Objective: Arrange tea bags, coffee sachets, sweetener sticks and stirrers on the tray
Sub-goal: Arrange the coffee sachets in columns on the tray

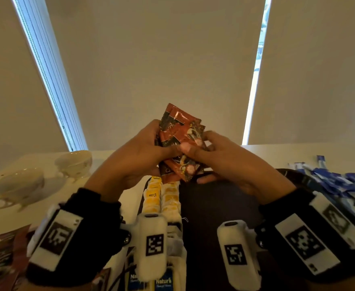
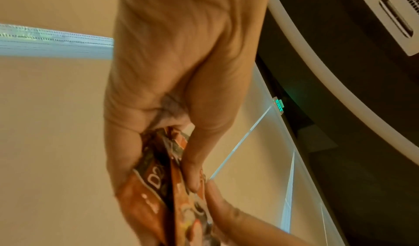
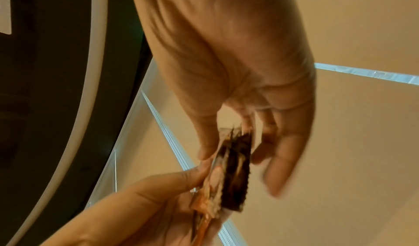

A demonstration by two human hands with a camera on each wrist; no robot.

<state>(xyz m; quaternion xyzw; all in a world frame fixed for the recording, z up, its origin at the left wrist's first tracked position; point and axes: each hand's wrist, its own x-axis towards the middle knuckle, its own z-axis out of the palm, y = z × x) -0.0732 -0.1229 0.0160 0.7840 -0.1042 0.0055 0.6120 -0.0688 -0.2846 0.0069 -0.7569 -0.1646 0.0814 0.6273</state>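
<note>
Beige blinds (image 1: 155, 59) hang behind a pale table (image 1: 52, 190) where a dark tray (image 1: 216, 208) sits with rows of yellow tea bags (image 1: 162, 198) along its left side. Both hands are raised above the tray, wrists angled inward, thumbs facing the person. The left hand (image 1: 134, 156) grips a fanned stack of red-brown coffee sachets (image 1: 178, 133), thumb pressed on the front and fingers curled behind. The right hand (image 1: 220, 158) pinches the same stack from the other side, its thumb beside the left thumb; the outer fingers stand loose. Blue sweetener sticks (image 1: 340, 185) lie heaped at the right edge. Two white cups (image 1: 46, 177) rest at the left.
</note>
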